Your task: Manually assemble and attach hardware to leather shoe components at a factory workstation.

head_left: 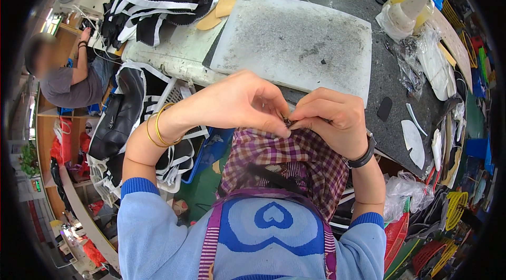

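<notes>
I see the left hand [240,102] and right hand [334,119] pinching a small dark piece [288,121] over the checked apron [266,146], near the surface's [387,130] front edge; a pale board [295,43] stretches wide beyond.

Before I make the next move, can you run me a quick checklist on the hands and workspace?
1. Left hand pinching the small dark piece: ok.
2. Right hand pinching it too: ok.
3. Kind of piece identified: cannot tell; too small, partly covered by fingers.
4. Scuffed white board lying flat: ok.
5. Jewellery off: not ok; gold bangles on the left, black wristband on the right.
6. Co-worker apart from both hands: ok.
</notes>
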The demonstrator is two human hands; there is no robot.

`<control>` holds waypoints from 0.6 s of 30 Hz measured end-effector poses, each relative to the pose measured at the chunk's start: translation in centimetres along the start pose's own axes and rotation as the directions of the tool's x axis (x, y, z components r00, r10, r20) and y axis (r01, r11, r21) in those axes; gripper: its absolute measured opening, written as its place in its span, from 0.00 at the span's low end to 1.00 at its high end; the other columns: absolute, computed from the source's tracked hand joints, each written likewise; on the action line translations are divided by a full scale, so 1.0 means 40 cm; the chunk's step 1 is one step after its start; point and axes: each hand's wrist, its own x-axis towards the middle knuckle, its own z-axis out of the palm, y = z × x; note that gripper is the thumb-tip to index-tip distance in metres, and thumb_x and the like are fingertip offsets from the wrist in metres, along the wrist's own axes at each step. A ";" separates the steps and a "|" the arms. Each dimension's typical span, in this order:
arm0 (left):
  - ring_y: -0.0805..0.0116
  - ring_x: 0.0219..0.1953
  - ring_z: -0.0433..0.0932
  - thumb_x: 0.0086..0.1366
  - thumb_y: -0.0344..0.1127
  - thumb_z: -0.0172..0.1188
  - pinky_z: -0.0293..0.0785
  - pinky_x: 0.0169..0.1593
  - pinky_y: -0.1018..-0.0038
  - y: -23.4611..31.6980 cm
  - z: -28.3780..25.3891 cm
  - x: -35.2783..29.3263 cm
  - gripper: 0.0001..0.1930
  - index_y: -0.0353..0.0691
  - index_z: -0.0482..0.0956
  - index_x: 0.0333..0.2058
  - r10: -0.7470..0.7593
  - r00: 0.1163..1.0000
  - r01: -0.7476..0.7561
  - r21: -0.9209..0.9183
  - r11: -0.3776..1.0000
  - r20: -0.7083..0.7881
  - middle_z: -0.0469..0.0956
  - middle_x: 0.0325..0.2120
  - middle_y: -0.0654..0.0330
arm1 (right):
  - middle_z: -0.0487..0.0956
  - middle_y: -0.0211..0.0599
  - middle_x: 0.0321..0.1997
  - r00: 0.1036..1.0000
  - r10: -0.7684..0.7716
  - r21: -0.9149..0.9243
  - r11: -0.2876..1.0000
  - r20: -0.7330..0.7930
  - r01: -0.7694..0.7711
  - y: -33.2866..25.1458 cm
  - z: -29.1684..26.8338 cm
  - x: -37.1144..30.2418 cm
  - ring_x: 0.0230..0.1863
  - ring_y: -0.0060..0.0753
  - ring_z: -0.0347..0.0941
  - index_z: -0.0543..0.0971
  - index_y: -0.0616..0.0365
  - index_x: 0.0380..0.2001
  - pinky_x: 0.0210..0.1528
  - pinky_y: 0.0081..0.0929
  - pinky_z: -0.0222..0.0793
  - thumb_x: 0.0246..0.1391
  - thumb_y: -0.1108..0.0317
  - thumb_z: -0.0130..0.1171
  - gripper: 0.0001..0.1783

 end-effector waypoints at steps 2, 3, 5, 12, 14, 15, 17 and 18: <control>0.77 0.25 0.74 0.46 0.31 0.64 0.69 0.31 0.82 -0.002 -0.003 -0.004 0.12 0.32 0.78 0.30 -0.007 1.000 0.007 0.016 1.000 -0.002 0.77 0.21 0.62 | 0.76 0.32 0.24 1.000 -0.009 0.001 1.000 0.011 0.009 0.000 0.004 0.003 0.24 0.27 0.73 0.78 0.58 0.22 0.24 0.17 0.67 0.30 0.78 0.64 0.09; 0.76 0.25 0.74 0.46 0.31 0.64 0.69 0.30 0.82 -0.003 -0.004 -0.005 0.11 0.32 0.78 0.29 -0.013 1.000 0.014 0.034 0.999 -0.003 0.77 0.20 0.62 | 0.76 0.32 0.24 1.000 -0.009 0.003 1.000 0.015 0.009 0.000 0.006 0.005 0.24 0.27 0.73 0.78 0.58 0.22 0.24 0.17 0.67 0.30 0.78 0.64 0.09; 0.74 0.24 0.74 0.46 0.31 0.64 0.69 0.30 0.81 -0.001 -0.008 -0.013 0.10 0.33 0.78 0.28 0.022 0.999 -0.024 0.090 0.996 0.023 0.76 0.20 0.62 | 0.76 0.32 0.25 0.996 -0.065 0.054 0.997 0.065 0.061 0.002 0.010 0.006 0.24 0.24 0.73 0.77 0.60 0.21 0.24 0.17 0.67 0.32 0.79 0.63 0.08; 0.70 0.26 0.75 0.46 0.30 0.64 0.69 0.29 0.77 -0.030 0.011 -0.012 0.09 0.36 0.76 0.28 0.497 0.858 -0.459 0.241 0.855 -0.130 0.75 0.23 0.60 | 0.75 0.34 0.24 0.839 0.473 0.863 0.269 0.269 -0.428 0.011 0.039 -0.010 0.24 0.21 0.72 0.73 0.64 0.30 0.27 0.16 0.70 0.46 0.77 0.57 0.06; 0.64 0.26 0.75 0.40 0.28 0.67 0.69 0.29 0.75 -0.027 0.027 -0.021 0.14 0.36 0.77 0.29 0.622 0.738 -0.497 0.413 0.763 -0.261 0.75 0.24 0.59 | 0.75 0.34 0.24 0.854 0.452 0.887 0.242 0.256 -0.394 0.017 0.050 -0.014 0.23 0.20 0.72 0.73 0.64 0.30 0.26 0.16 0.69 0.46 0.76 0.57 0.06; 0.64 0.26 0.75 0.40 0.28 0.67 0.69 0.29 0.75 -0.029 0.033 -0.023 0.14 0.36 0.77 0.29 0.622 0.738 -0.498 0.412 0.763 -0.260 0.75 0.24 0.59 | 0.75 0.33 0.24 0.867 0.432 0.907 0.212 0.247 -0.364 0.019 0.053 -0.017 0.23 0.20 0.72 0.73 0.64 0.30 0.26 0.15 0.69 0.46 0.76 0.57 0.06; 0.64 0.27 0.75 0.38 0.29 0.67 0.69 0.30 0.74 -0.036 0.043 -0.024 0.16 0.37 0.77 0.31 0.748 0.612 -0.509 0.597 0.620 -0.255 0.75 0.25 0.59 | 0.75 0.33 0.24 0.876 0.402 0.911 0.192 0.267 -0.366 0.021 0.058 -0.020 0.22 0.19 0.71 0.73 0.64 0.29 0.26 0.15 0.69 0.46 0.76 0.58 0.06; 0.64 0.28 0.74 0.37 0.31 0.67 0.69 0.30 0.74 -0.028 0.038 -0.029 0.19 0.37 0.77 0.33 0.773 0.609 -0.526 0.640 0.560 -0.177 0.75 0.26 0.60 | 0.75 0.33 0.24 0.884 0.370 0.914 0.174 0.284 -0.367 0.022 0.057 -0.020 0.22 0.19 0.71 0.73 0.64 0.29 0.25 0.15 0.68 0.46 0.75 0.58 0.06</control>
